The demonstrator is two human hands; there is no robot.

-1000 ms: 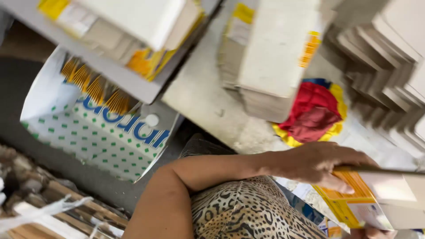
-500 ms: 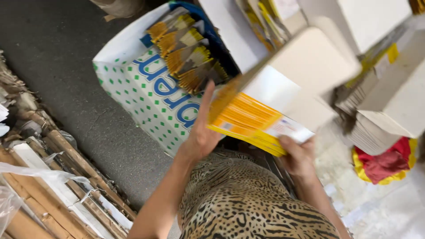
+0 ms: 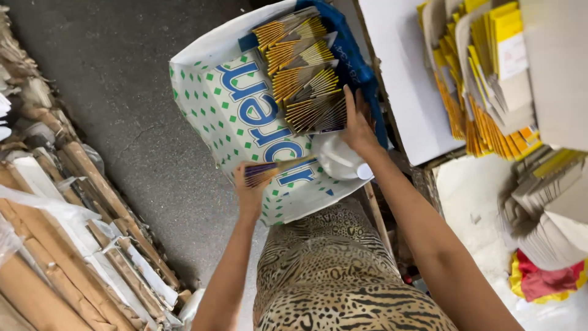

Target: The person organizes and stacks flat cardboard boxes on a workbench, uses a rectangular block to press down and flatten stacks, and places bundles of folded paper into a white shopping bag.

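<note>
2 bare hands work at a large white woven sack patterned with green squares and blue lettering, which stands on the dark floor with its mouth toward the top of the view. The left hand is closed around 1 end of a flat bundle of folded cartons, thumb and fingers pinching its fanned purple and yellow edges. The bundle's long axis runs nearly level across the sack's face, rising slightly from the left hand toward the right, and its far end points at a white plastic piece lying against the sack's lower right side.

The right hand is spread open, fingers extended and pressed flat against the stacked cartons already packed in the sack; it grips nothing. Those cartons sit in about 4 fanned bundles, edges showing yellow, orange and dark stripes, their long axes slanting from lower left to upper right, with a blue lining just beside them.

Right of the sack, a white board carries upright rows of yellow folded cartons. A red and yellow cloth lies near the lower right corner. Along the left edge of the floor lie rolled brown cardboard pieces.
</note>
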